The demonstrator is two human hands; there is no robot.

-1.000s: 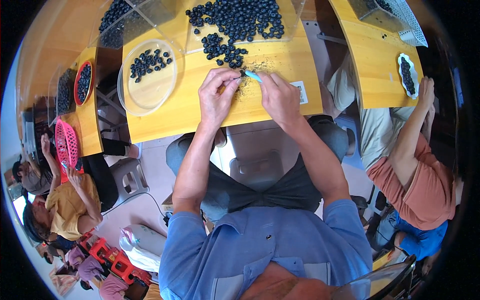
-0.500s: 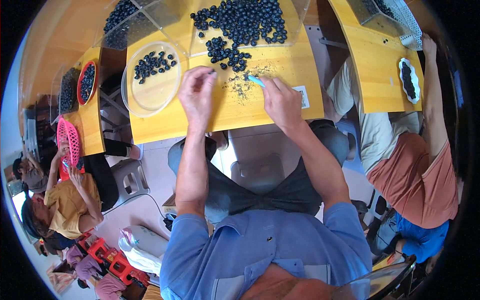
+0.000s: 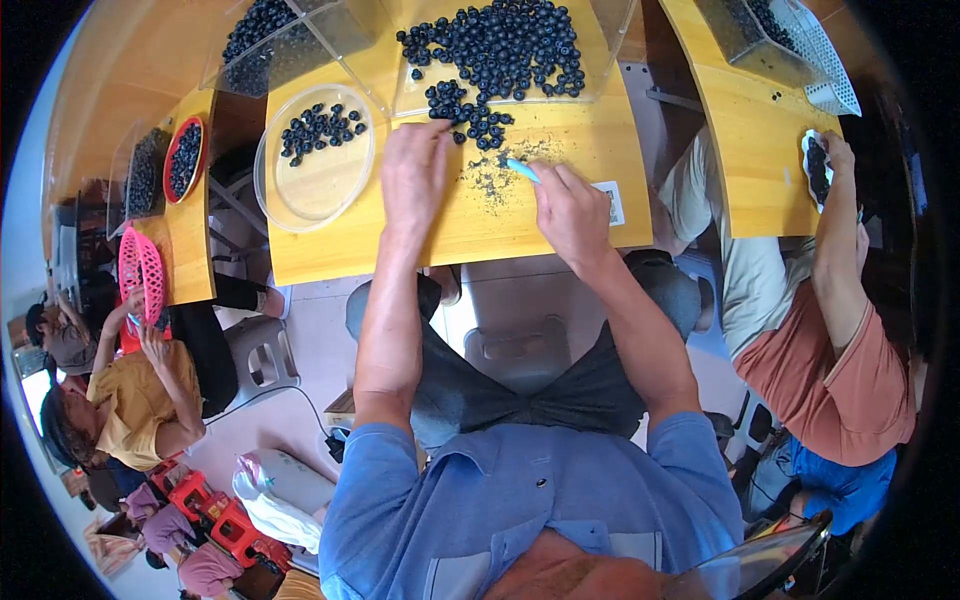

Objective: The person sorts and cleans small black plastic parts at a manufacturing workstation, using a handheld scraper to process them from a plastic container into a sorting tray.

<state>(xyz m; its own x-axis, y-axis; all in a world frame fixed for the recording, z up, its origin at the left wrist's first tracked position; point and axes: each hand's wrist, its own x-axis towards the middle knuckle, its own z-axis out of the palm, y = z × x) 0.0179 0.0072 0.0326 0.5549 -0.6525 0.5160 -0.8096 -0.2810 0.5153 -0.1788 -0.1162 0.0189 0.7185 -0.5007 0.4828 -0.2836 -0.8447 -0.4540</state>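
My left hand [image 3: 414, 175] reaches to the near left edge of the loose blueberries [image 3: 480, 124], index finger and thumb apart. Its fingertips are slightly blurred, and I see no berry between them. My right hand [image 3: 572, 212] is closed round a slim light blue tool [image 3: 523, 170], whose tip points at the dark crumbs [image 3: 492, 183] scattered on the table. What kind of tool it is, I cannot make out. Beyond lies a large heap of blueberries [image 3: 515, 50] in a clear tray. To the left, a round clear plastic lid or dish [image 3: 312, 210] holds several blueberries.
A clear divided box [image 3: 300, 50] with blueberries stands at the far left of the wooden table [image 3: 350, 255]. A white printed card [image 3: 609, 203] lies right of my right hand. Co-workers sit at tables on both sides, the right one's hand [image 3: 838, 152] at a white dish.
My left hand has moved right and slightly away, from beside the round dish to the loose blueberries, its fingers parting. My right hand keeps the light blue tool. The right co-worker's hand came to the white dish.
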